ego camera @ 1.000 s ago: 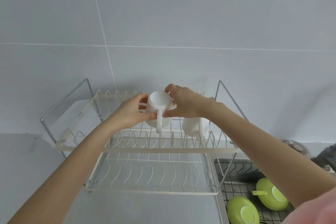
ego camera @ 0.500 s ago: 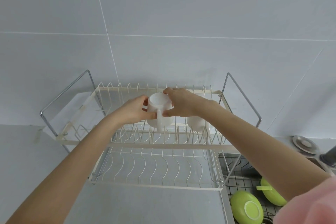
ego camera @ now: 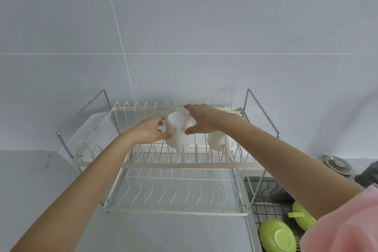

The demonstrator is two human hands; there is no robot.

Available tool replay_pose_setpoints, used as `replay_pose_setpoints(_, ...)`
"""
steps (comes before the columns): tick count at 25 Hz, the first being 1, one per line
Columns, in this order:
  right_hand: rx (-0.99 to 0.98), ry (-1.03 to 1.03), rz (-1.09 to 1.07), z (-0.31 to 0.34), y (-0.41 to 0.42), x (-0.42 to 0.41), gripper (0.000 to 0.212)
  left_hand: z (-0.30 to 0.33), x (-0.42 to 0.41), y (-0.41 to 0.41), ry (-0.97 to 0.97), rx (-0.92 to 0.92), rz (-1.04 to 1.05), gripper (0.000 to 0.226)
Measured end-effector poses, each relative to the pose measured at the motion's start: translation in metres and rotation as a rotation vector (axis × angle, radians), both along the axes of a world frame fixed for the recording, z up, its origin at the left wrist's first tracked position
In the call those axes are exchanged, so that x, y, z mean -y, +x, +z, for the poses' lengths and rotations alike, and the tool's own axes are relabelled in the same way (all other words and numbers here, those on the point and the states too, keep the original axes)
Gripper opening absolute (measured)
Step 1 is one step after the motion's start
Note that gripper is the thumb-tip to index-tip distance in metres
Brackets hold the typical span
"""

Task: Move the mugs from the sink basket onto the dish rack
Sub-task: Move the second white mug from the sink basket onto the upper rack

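A white mug (ego camera: 179, 129) stands upside down on the tines of the cream two-tier dish rack (ego camera: 184, 165), on its upper tier near the middle. My left hand (ego camera: 150, 130) grips the mug's left side. My right hand (ego camera: 206, 119) reaches over its right side, thumb in front and fingers behind. A second white mug (ego camera: 217, 141) rests upside down on the same tier, just to the right. In the sink basket (ego camera: 263, 197) at the lower right lie two green mugs, one with its handle showing (ego camera: 302, 218) and one base-up (ego camera: 277, 235).
The rack's lower tier (ego camera: 173, 192) holds nothing. Chrome side frames (ego camera: 261, 112) rise at both ends of the rack. A metal sink plug (ego camera: 337, 164) and a dark tap (ego camera: 368, 174) sit at the right. A tiled wall is close behind.
The white mug has come down from above the rack onto the upper tier's tines. My right hand's fingers have loosened and spread around it.
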State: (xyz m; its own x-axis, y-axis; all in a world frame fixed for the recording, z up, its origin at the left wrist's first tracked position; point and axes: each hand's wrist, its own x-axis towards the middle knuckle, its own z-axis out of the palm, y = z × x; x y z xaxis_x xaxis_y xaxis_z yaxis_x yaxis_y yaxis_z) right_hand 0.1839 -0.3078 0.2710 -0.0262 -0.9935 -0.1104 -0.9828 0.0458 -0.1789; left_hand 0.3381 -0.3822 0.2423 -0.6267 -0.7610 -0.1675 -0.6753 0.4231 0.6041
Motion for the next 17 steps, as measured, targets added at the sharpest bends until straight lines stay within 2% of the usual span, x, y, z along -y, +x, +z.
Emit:
replay_pose_setpoints(3,-0.079,-0.04,0.023,0.012,-0.002,-0.015,0.059,0.014,-0.012,0.007,-0.216,0.127,0.033,0.062)
replay_pose_setpoints(8,-0.155,-0.176,0.063,0.039,-0.01,-0.06,0.053,0.053,-0.061,0.004,-0.529,0.197,0.1,0.045)
replay_pose_setpoints(12,-0.147,-0.3,0.049,0.054,-0.029,-0.107,0.054,0.076,-0.108,-0.018,-0.638,0.157,0.068,0.046)
replay_pose_setpoints(17,-0.145,-0.324,-0.037,0.059,-0.072,-0.159,0.057,0.092,-0.152,-0.059,-0.694,0.115,-0.026,0.053)
